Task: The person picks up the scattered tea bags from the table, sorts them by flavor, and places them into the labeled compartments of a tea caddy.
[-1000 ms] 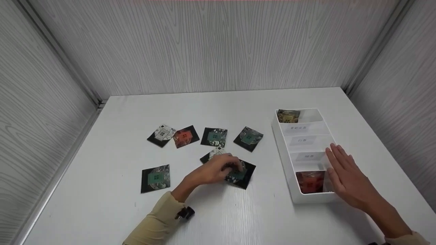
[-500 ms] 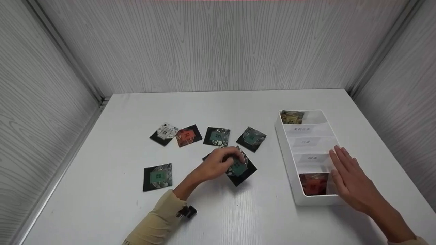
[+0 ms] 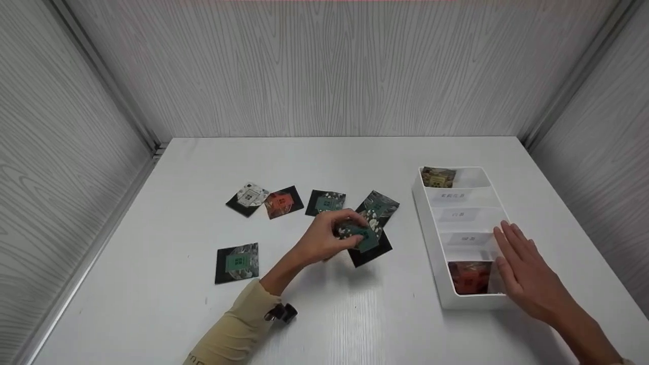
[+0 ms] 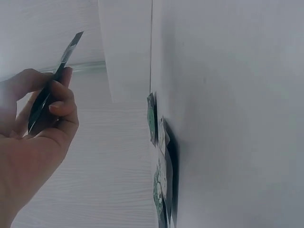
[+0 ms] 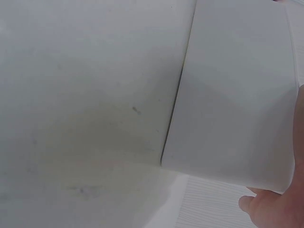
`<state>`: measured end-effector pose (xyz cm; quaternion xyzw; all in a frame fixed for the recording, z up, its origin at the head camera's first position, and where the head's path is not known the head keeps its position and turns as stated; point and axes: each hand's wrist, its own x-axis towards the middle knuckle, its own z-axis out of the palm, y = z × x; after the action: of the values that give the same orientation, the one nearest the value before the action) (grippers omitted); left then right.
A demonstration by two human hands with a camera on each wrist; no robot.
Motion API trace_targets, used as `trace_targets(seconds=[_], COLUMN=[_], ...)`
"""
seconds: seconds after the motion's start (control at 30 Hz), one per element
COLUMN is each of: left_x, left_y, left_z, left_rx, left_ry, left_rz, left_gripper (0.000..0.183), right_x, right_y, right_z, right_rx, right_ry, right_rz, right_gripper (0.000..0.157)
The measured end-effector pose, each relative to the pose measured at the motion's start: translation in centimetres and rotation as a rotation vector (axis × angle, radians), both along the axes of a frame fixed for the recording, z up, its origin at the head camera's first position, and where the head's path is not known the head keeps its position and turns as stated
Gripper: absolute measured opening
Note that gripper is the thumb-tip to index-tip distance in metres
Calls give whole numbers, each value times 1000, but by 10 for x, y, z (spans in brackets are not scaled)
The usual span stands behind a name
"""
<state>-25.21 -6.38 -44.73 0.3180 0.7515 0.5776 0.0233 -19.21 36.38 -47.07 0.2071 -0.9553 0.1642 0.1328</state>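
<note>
My left hand (image 3: 327,235) pinches a green-and-black tea sachet (image 3: 367,243) between thumb and fingers. It is held off the white table, tilted, and seen nearly edge-on as a thin packet (image 4: 71,50) in the left wrist view. Behind it lies a green sachet (image 3: 383,204), partly covered in the head view. My right hand (image 3: 527,274) rests, fingers straight, along the right side of a white divided box (image 3: 428,243). In the right wrist view the box's outer wall (image 5: 237,95) fills much of the right side. A red sachet (image 3: 470,278) sits in the nearest compartment, a yellow one (image 3: 438,177) in the farthest.
On the table lie a white sachet (image 3: 248,198) touching a red sachet (image 3: 284,202), a green floral sachet (image 3: 326,200), and another green sachet (image 3: 237,262) nearer the left forearm. Labels (image 3: 461,214) mark the box's dividers. Grey wood-grain walls (image 3: 324,71) enclose the table.
My left hand has raised the tea sachet from the table and moved slightly up and right in the head view. The right hand stays at the box. The head view has shifted slightly.
</note>
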Motion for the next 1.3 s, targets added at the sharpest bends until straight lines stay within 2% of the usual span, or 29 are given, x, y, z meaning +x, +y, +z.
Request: trace_targets(seconds=[0.33,0.5,0.67,0.8,0.97,1.3], left_x=[-10,-17,-25,-31,-41,-61], left_y=[13,27,42,56,75,106], left_z=[10,15,20,22,23,25], left_rx=[46,61,125,169,157,229], left_ry=[95,149,186,207,224,218], left_rz=[54,108,142,179,233,273], left_gripper=[19,22,29,28,28,26], right_x=[1,1,1,2,2,-1], right_y=[2,3,4,3,2,0], right_z=[-2,-2,-2,-2,-2,-3], right_rx=[-4,-10,-10,-22,-31,-29], right_ry=[2,13,20,24,25,22], right_rz=[-2,2,1,9,15,14], right_gripper=[60,59,60,59,58,58])
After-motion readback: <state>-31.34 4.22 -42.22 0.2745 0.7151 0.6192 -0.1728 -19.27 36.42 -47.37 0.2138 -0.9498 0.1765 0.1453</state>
